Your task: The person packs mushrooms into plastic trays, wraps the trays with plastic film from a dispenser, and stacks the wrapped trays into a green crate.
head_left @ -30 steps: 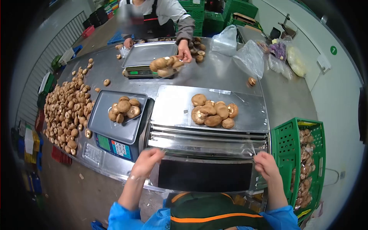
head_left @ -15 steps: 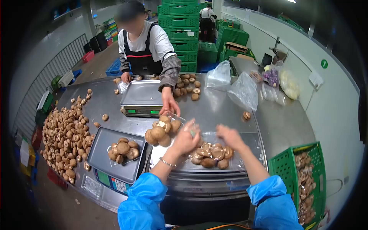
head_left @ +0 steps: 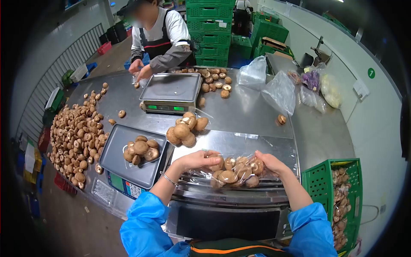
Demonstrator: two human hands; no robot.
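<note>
A pack of brown-capped mushrooms (head_left: 236,172) in clear plastic film hangs between my hands, over the near edge of the steel wrapping machine (head_left: 220,139). My left hand (head_left: 200,160) grips the left end, thumb on top, and my right hand (head_left: 271,163) grips the right end. Beyond my left hand sits another group of mushrooms (head_left: 186,129) on a clear tray. To the left, more mushrooms (head_left: 141,150) lie on the dark grey pan (head_left: 117,143) of a scale.
A large heap of loose mushrooms (head_left: 77,139) covers the table's left side. Across the table a co-worker (head_left: 165,38) stands behind a second scale (head_left: 171,88). Clear plastic bags (head_left: 279,92) lie at the back right. A green crate (head_left: 319,184) of packed mushrooms stands at right.
Both hands have come down and closed on the ends of the mushroom pack, raising it slightly. The co-worker's hand has drawn back from the other tray of mushrooms to beside the far scale.
</note>
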